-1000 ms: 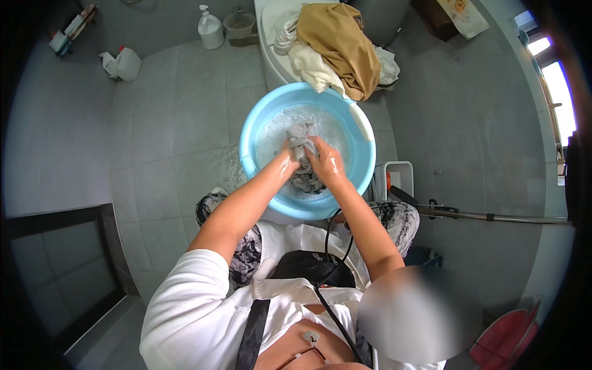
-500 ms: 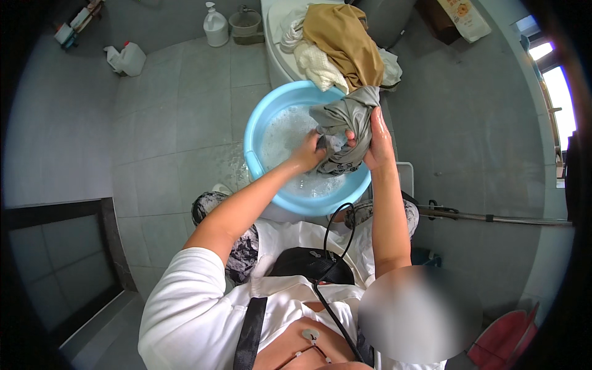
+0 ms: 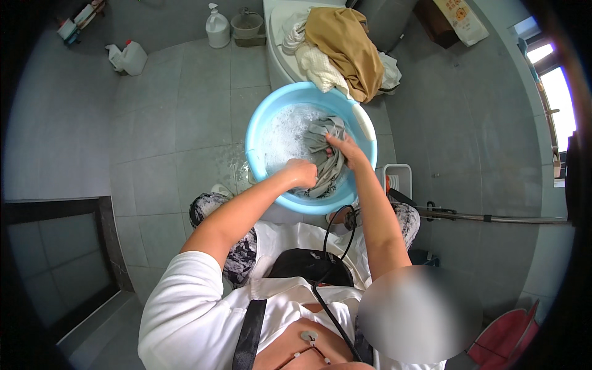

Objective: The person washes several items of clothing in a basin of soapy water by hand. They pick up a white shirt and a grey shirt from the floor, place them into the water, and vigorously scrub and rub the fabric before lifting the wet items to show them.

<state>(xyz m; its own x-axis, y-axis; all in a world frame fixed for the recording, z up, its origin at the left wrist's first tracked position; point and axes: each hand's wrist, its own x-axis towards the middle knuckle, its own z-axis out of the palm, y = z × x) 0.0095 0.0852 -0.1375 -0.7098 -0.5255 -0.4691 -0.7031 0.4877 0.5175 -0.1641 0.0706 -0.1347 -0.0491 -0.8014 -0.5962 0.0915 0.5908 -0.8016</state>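
Observation:
A wet grey garment (image 3: 331, 127) lies bunched in the soapy water (image 3: 280, 137) of a light-blue basin (image 3: 256, 123), partly under the surface. My left hand (image 3: 301, 174) is curled closed on the garment's near-left part, low in the basin. On its right side, my right hand (image 3: 346, 152) grips a fold, thumb on top and some fingers tucked behind the cloth. An oblong white piece (image 3: 364, 122) rests along the basin's right rim; what it is I cannot make out.
Behind the basin, a tan garment (image 3: 345, 46) and white knitted cloth (image 3: 320, 66) are heaped on a toilet (image 3: 274, 61). A pump bottle (image 3: 217, 28) and small bucket (image 3: 246, 24) stand at the back. A white-framed stand (image 3: 401, 176) and metal pole (image 3: 493, 218) are on the right.
Both hands have lowered the grey garment from above the basin's right side into the water. The white piece on the rim has come into view.

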